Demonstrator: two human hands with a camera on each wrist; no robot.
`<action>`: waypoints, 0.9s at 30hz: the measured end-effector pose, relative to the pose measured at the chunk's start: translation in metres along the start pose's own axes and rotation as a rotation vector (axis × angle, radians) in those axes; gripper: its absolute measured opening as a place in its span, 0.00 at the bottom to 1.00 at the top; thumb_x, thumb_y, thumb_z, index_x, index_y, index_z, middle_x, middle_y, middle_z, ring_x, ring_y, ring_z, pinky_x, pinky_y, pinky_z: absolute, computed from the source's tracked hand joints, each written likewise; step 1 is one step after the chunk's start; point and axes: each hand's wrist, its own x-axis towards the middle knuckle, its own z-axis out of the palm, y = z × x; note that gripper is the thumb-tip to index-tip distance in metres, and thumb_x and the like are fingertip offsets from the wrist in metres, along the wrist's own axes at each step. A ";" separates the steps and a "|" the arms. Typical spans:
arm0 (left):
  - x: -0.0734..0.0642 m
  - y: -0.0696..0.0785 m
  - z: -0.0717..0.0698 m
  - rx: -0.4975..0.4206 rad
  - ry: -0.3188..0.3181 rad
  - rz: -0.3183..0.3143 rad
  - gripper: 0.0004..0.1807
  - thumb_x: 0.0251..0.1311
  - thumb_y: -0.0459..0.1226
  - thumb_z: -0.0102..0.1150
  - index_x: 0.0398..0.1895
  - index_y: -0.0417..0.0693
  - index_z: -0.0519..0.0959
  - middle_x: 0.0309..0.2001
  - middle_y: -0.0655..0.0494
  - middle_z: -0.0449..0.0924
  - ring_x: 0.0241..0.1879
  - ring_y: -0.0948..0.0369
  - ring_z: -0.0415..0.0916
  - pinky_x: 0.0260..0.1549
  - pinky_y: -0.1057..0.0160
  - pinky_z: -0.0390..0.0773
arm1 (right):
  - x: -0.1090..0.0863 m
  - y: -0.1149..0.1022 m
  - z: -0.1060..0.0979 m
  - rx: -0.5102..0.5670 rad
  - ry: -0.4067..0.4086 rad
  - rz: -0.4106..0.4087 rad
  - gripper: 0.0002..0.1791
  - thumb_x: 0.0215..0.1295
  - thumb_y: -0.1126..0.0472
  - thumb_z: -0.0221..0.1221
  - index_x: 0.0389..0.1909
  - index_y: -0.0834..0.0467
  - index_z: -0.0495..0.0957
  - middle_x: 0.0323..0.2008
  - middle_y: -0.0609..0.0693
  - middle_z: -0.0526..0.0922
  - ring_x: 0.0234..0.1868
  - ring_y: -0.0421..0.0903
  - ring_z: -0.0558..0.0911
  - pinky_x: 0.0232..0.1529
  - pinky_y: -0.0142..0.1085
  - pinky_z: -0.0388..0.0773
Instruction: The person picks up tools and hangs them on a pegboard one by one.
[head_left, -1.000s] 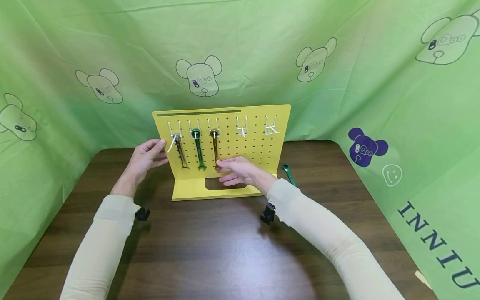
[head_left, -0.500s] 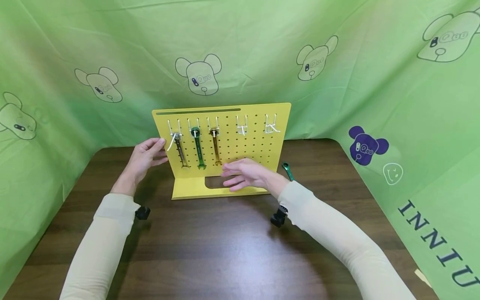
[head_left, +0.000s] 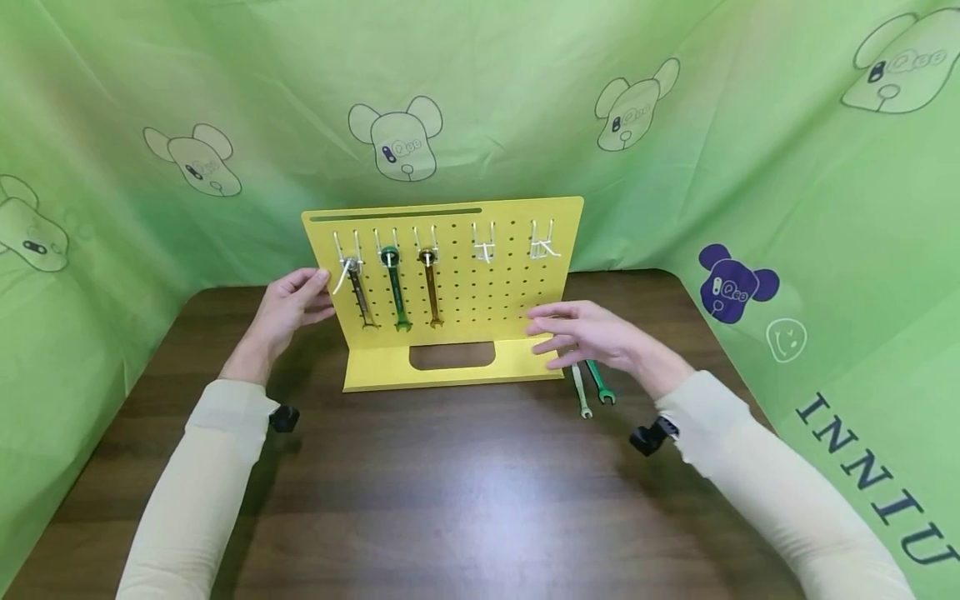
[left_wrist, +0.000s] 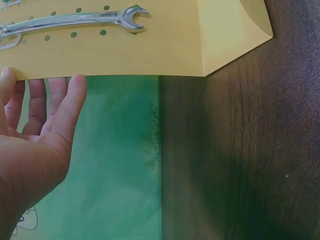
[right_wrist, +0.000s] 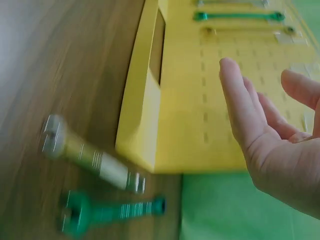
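Note:
My left hand (head_left: 292,307) holds the left edge of an upright yellow pegboard (head_left: 480,300), thumb at the front and fingers toward the back. Three wrenches hang on its hooks: a silver wrench (head_left: 362,298), a green wrench (head_left: 397,293) and a bronze-coloured wrench (head_left: 431,292). Off the board's lower right corner, my right hand (head_left: 600,335) is in the air with spread fingers and nothing in it. Below that hand, a pale silver wrench (right_wrist: 95,157) and a second green wrench (right_wrist: 112,212) lie on the table, both blurred in the right wrist view.
Two white hooks, one mid-right (head_left: 484,252) and one far right (head_left: 542,247), carry no wrench. The board's base has an oblong cutout and stands on a dark wooden table (head_left: 420,475). Green printed cloth (head_left: 480,83) encloses the back and sides.
My right hand has let go of the bronze-coloured wrench's lower end and moved right, past the board's edge, over the loose wrenches. My left hand stays on the board's edge.

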 end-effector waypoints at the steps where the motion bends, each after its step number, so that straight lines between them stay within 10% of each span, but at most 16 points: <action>1: 0.000 0.000 0.000 0.000 0.000 0.000 0.16 0.69 0.48 0.62 0.48 0.46 0.81 0.46 0.55 0.79 0.41 0.61 0.82 0.48 0.60 0.86 | -0.006 0.003 -0.008 -0.007 0.018 -0.006 0.34 0.77 0.56 0.57 0.75 0.66 0.58 0.69 0.70 0.66 0.63 0.67 0.75 0.55 0.56 0.83; 12: 0.001 0.000 0.000 -0.013 0.002 0.005 0.14 0.68 0.48 0.63 0.46 0.48 0.82 0.45 0.56 0.81 0.41 0.61 0.82 0.49 0.58 0.86 | -0.044 0.042 -0.066 -0.083 0.150 0.051 0.38 0.74 0.61 0.60 0.76 0.69 0.52 0.58 0.61 0.76 0.53 0.57 0.81 0.56 0.53 0.84; 27: 0.001 0.000 -0.002 -0.017 0.003 0.008 0.14 0.68 0.48 0.63 0.47 0.49 0.82 0.44 0.56 0.81 0.40 0.61 0.82 0.47 0.61 0.87 | -0.017 0.078 -0.074 -0.216 0.205 0.131 0.45 0.66 0.61 0.69 0.76 0.67 0.54 0.60 0.68 0.65 0.45 0.48 0.82 0.46 0.48 0.88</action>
